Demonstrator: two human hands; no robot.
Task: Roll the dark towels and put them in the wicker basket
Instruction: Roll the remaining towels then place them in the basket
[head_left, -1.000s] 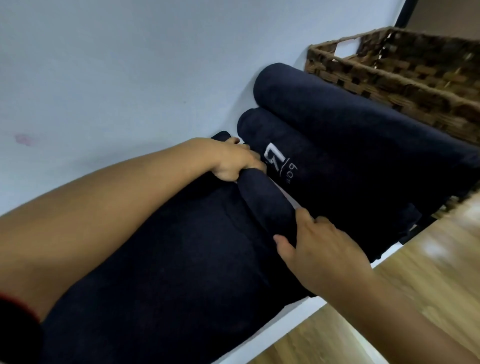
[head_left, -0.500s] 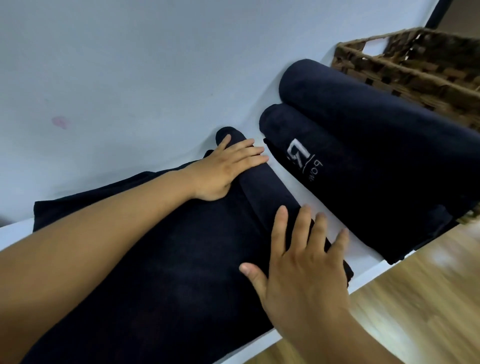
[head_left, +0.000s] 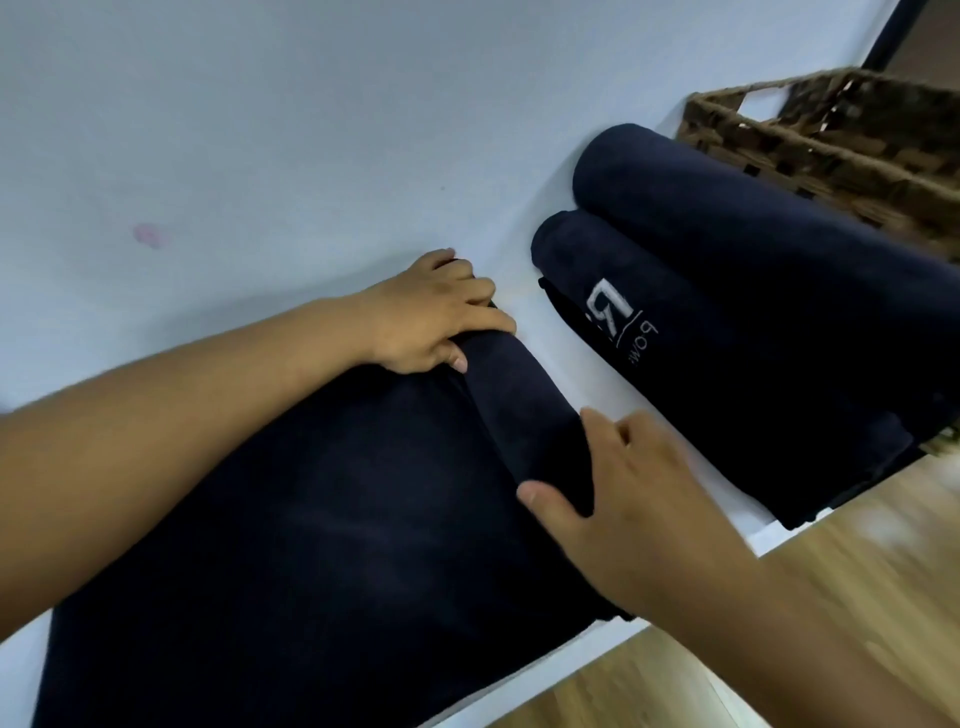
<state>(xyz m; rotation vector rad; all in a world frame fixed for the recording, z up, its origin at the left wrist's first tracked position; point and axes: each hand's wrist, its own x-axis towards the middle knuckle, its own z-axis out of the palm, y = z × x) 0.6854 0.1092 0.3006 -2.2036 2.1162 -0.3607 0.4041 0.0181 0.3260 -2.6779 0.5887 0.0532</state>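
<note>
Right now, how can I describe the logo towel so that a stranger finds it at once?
Start at the wicker basket at the upper right. Two rolled dark towels lie beside it; take the one farther from it. This logo towel alone carries white print; the plain roll does not.

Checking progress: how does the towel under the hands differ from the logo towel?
The held towel is partly rolled; the logo towel fully rolled. The held towel's roll is thinner than the logo towel's. Left hand and right hand grip the held towel; the logo towel lies free. Both are dark.
</note>
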